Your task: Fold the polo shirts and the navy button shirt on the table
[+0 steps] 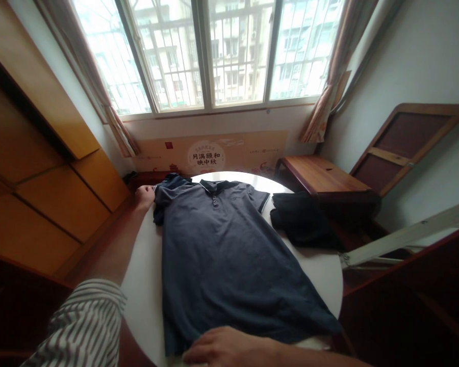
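A dark grey-blue polo shirt lies spread face up, with its collar at the far side and its hem toward me. My left hand is closed at the edge of the left-side sleeve, gripping it. Down at the near hem, my right hand curls over the left part of the bottom edge; its fingertips are partly hidden, but they appear to pinch the hem. Dark cloth sits behind the left shoulder of the shirt.
The round white table carries everything. A folded black garment rests at its right edge. Beyond stand a wooden side table and a leaning wooden frame. Wooden cabinets are on the left, a window ahead.
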A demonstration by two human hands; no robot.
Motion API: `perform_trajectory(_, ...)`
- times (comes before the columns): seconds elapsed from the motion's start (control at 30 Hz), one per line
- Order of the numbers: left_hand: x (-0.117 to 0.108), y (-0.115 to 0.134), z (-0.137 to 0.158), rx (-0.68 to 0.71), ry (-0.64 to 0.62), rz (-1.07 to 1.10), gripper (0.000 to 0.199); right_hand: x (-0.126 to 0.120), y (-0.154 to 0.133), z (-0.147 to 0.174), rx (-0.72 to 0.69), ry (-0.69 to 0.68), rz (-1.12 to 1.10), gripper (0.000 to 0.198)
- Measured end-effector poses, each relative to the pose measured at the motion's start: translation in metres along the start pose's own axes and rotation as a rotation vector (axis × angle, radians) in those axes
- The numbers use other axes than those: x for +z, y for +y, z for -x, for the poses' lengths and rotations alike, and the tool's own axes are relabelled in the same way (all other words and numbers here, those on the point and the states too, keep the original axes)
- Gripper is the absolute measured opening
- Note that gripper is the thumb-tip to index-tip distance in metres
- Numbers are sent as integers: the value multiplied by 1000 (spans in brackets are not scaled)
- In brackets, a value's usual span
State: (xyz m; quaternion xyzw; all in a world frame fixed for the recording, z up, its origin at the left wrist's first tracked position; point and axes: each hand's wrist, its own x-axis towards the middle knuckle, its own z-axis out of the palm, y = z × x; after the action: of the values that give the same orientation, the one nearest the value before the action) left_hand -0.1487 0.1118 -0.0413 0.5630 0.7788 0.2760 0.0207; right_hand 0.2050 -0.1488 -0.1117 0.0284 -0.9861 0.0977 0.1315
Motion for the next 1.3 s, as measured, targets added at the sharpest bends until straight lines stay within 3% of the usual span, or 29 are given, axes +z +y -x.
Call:
perform_trajectory(0.07, -1, -2, 3, -23, 130, -36, 47, -8, 5, 17, 82, 42, -56, 13)
perform_trajectory(0.13, 4, 7, 8, 33, 195, -35, 40, -25, 17, 39, 333, 130, -21, 14)
perform_trajectory(0.27, 25, 47, 22, 268, 58, 4, 29, -59, 56, 95, 942, 301, 261, 20)
perform_trajectory(0.33, 42, 69, 30, 360, -24, 26, 25, -59, 71, 123, 1163, 312, 407, 29)
perform_trajectory(0.4, 62, 88, 37, 398, -104, 39, 24, -48, 79, 145, 1291, 286, 484, 36)
perform_trajectory(0.53, 106, 114, 35, 329, -176, 39, 27, -17, 74, 175, 1275, 273, 339, 37)
perform_trajectory(0.63, 130, 126, 18, 258, -151, 44, 34, -11, 60, 189, 1251, 233, 194, 46)
perform_trajectory(0.77, 148, 133, -18, 124, -174, 68, 36, -33, 45, 197, 1246, 115, 15, 46)
perform_trajectory(0.9, 159, 131, -43, 5, -313, 113, 31, -71, 57, 188, 1258, 29, -68, 34)
perform_trajectory(1.0, 165, 127, -51, -19, -376, 123, 23, -96, 91, 175, 1206, 86, -150, 27)
perform_trajectory(1.1, 167, 127, -49, 39, -364, 132, 18, -114, 147, 161, 1100, 163, -205, 28)
perform_trajectory(1.23, 155, 127, -33, 208, -246, 165, 19, -130, 242, 138, 1068, 216, -270, 23)
perform_trajectory(1.3, 143, 123, -18, 408, -175, 211, 24, -133, 287, 124, 1116, 271, -249, 27)
